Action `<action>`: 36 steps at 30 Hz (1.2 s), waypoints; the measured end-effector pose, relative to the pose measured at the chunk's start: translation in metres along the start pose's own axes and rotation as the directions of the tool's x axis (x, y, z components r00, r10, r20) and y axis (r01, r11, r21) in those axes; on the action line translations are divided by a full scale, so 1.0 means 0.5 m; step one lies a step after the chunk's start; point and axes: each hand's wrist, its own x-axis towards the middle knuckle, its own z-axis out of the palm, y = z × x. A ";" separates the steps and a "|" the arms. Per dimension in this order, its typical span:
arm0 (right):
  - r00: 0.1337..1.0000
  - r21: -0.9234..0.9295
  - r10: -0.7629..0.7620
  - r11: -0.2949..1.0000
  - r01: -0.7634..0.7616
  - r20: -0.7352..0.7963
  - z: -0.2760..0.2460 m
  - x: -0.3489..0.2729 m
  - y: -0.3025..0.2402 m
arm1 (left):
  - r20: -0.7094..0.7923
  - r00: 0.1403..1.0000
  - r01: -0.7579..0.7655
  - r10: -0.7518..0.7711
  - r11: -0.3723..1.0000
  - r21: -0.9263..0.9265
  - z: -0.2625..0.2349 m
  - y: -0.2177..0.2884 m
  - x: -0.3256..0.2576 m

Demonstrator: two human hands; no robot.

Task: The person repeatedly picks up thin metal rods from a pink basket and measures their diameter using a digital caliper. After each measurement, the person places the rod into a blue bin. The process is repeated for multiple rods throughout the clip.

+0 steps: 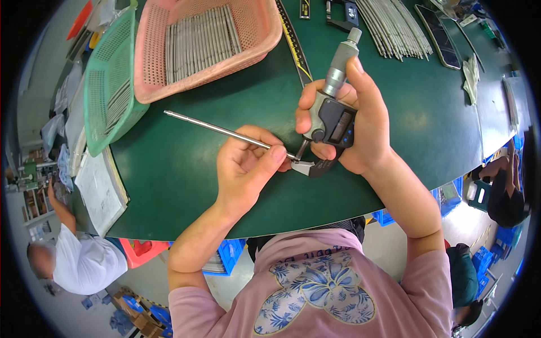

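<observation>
Silver-coloured, a rod (218, 130) is being pinched by the left hand (245, 167) while the right hand (370, 127) is gripping a micrometer (328, 115).

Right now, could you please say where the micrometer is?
In the head view, the micrometer is right of centre in the right hand, at one end of the metal rod in the left hand.

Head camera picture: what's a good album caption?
Over a green table, the left hand holds a metal rod at a digital micrometer in the right hand.
</observation>
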 end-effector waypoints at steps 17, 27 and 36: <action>0.999 0.030 0.045 0.999 -0.044 -0.023 0.000 0.008 0.008 | 0.033 0.977 -0.214 0.212 0.957 0.194 -0.014 0.016 0.005; 0.955 -0.011 0.204 0.978 -0.207 0.215 0.008 -0.001 0.045 | 0.367 0.808 0.134 -0.461 0.750 0.647 0.178 0.231 0.249; 0.960 0.017 0.157 0.986 -0.165 0.233 0.005 0.004 0.050 | 0.208 0.688 0.435 -0.696 0.624 0.649 0.275 0.055 0.482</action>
